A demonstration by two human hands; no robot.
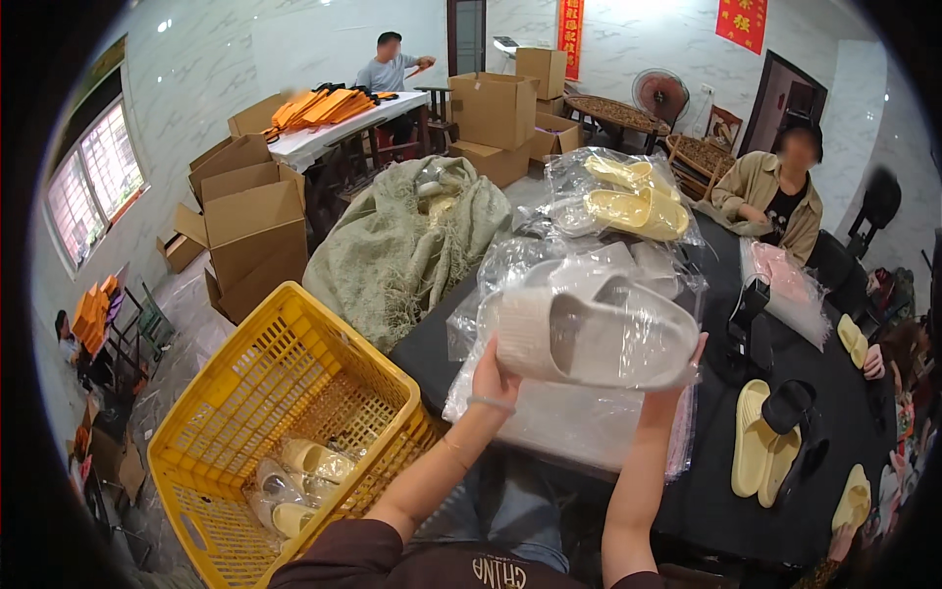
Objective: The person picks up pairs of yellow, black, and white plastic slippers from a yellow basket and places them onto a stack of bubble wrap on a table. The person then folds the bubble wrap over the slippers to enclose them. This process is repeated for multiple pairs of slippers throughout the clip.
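A pale grey slide slipper (643, 339) is held up over the table's near edge, its wide ribbed strap toward the left. My left hand (494, 378) grips its left end from below. My right hand (693, 361) has its fingers round the right end. Whether a second slipper or a clear bag goes with it, I cannot tell. Beneath and behind lie clear plastic bags (569, 417) stacked on the black-covered table. Farther back, yellow slippers (638, 211) in clear bags rest on top of a pile of bagged pale slippers.
A yellow plastic crate (402, 388) with a few bagged slippers stands at left, beside a bulging green woven sack (402, 245). Loose yellow slippers (751, 442) and pinkish packets (785, 285) lie to the right. A co-worker (780, 191) sits across the table. Open cardboard boxes (250, 231) stand behind.
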